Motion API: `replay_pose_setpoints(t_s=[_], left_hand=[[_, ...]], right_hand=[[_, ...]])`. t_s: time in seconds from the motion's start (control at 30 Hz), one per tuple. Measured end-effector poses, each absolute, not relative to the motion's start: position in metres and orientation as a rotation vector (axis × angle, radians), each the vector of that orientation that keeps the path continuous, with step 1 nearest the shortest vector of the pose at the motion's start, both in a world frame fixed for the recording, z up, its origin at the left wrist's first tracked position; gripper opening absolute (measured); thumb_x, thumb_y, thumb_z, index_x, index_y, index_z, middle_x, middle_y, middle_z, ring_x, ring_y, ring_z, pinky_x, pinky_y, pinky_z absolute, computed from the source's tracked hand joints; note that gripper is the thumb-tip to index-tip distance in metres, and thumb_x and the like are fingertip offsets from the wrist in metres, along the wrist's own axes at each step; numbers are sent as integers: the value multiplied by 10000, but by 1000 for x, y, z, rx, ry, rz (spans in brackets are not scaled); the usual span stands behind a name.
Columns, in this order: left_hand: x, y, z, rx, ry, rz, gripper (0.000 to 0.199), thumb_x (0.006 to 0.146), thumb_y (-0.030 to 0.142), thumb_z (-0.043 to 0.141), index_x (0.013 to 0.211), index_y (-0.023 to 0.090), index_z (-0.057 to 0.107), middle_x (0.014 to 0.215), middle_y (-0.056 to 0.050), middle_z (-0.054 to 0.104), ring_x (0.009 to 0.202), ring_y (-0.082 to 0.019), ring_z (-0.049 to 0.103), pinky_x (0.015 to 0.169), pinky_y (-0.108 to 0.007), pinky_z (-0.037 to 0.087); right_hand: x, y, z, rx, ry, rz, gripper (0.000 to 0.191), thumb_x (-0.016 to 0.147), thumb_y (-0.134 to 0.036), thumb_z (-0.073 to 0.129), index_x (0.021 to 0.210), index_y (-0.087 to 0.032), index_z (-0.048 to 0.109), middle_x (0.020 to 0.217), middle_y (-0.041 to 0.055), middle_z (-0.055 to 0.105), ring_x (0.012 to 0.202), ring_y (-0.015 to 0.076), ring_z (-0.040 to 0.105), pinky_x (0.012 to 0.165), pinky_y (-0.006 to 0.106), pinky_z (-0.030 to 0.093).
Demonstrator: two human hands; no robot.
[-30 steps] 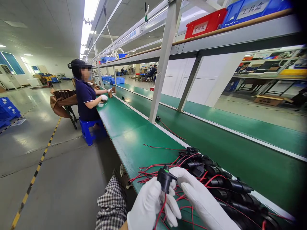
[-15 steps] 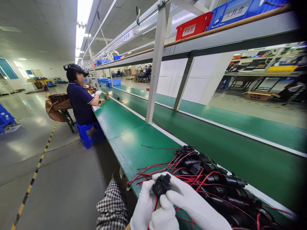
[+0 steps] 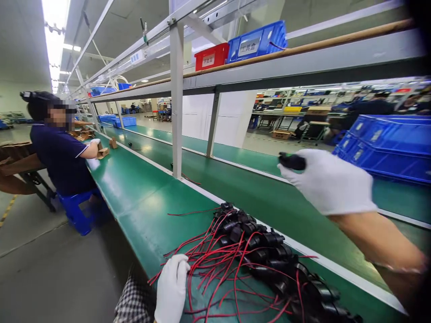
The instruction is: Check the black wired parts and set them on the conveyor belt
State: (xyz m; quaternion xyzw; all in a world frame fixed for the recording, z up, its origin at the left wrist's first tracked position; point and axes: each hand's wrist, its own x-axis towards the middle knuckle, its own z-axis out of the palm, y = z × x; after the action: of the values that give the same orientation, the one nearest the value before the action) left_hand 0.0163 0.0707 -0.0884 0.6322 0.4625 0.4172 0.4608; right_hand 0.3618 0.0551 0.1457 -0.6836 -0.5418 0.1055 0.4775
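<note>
My right hand [image 3: 332,181], in a white glove, is raised over the far green strip and grips a small black part [image 3: 292,161] with a bit of green at its tip. My left hand [image 3: 173,287], also gloved in white, lies at the near table edge with its fingers curled beside the ends of red wires [image 3: 215,251]; whether it pinches any of them is too small to tell. A long pile of black parts [image 3: 269,251] with red wires lies on the green table [image 3: 144,197], between and beyond my hands.
A metal post [image 3: 177,103] rises from the table divider. Blue crates [image 3: 393,143] stand at the right. Red [image 3: 210,57] and blue bins [image 3: 257,41] sit on the overhead shelf. A co-worker [image 3: 60,143] sits at the left on a blue stool [image 3: 79,208].
My hands have separated. The right one has moved up and right with the black part, while the left one has let go of it and moved left. The view has turned right, showing the blue crates.
</note>
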Motion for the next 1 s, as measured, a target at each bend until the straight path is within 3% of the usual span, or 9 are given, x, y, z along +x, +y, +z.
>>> replay_pose_setpoints(t_s=[0.07, 0.17, 0.37, 0.53, 0.8, 0.93, 1.0], left_hand=[[19, 71, -99, 1705, 1181, 993, 356, 944, 500, 440, 988, 229, 666, 967, -54, 703, 956, -231, 629, 981, -410, 442], [22, 68, -107, 1821, 1225, 1010, 400, 967, 504, 382, 966, 241, 684, 939, -52, 720, 923, -225, 648, 936, -393, 479], [24, 69, -111, 1840, 1231, 1091, 442, 957, 553, 393, 905, 247, 708, 859, -55, 731, 844, -222, 657, 881, -359, 506], [26, 70, -118, 1905, 1244, 1137, 401, 974, 504, 395, 897, 251, 696, 838, -31, 725, 820, -204, 649, 886, -351, 500], [22, 69, -108, 1761, 1124, 1047, 340, 978, 414, 392, 930, 231, 675, 889, -35, 703, 880, -199, 652, 875, -355, 502], [13, 75, -85, 1678, 1071, 1039, 331, 987, 374, 371, 949, 209, 655, 835, -27, 714, 805, -172, 677, 802, -315, 546], [8, 79, -66, 1651, 1098, 1096, 313, 987, 365, 378, 1000, 206, 647, 919, -40, 724, 871, -171, 681, 856, -323, 540]], right_hand=[[392, 83, 128, -1901, -1321, 133, 190, 951, -365, 661, 858, -218, 584, 824, 44, 647, 777, 220, 633, 636, 308, 509], [415, 113, 83, -2235, -1351, 74, 203, 979, -340, 633, 927, -145, 641, 929, 33, 657, 817, 175, 648, 744, 334, 556], [426, 129, 19, -2681, -1448, 154, 230, 964, -297, 664, 1113, -124, 636, 1108, 77, 649, 971, 219, 649, 869, 412, 554], [414, 161, 23, -2791, -1559, 152, 309, 993, -365, 611, 1212, -147, 603, 1225, 96, 611, 1084, 255, 613, 946, 476, 514], [326, 211, 29, -2797, -1931, 388, 257, 990, -367, 622, 1125, -148, 639, 1100, 68, 659, 930, 204, 661, 835, 398, 571], [293, 200, 55, -2665, -2084, 155, 269, 975, -367, 641, 1124, -143, 634, 1102, 69, 652, 944, 213, 653, 839, 409, 564], [271, 181, 73, -2485, -2171, -34, 288, 976, -378, 630, 1149, -147, 619, 1101, 70, 644, 967, 222, 639, 861, 421, 545]])
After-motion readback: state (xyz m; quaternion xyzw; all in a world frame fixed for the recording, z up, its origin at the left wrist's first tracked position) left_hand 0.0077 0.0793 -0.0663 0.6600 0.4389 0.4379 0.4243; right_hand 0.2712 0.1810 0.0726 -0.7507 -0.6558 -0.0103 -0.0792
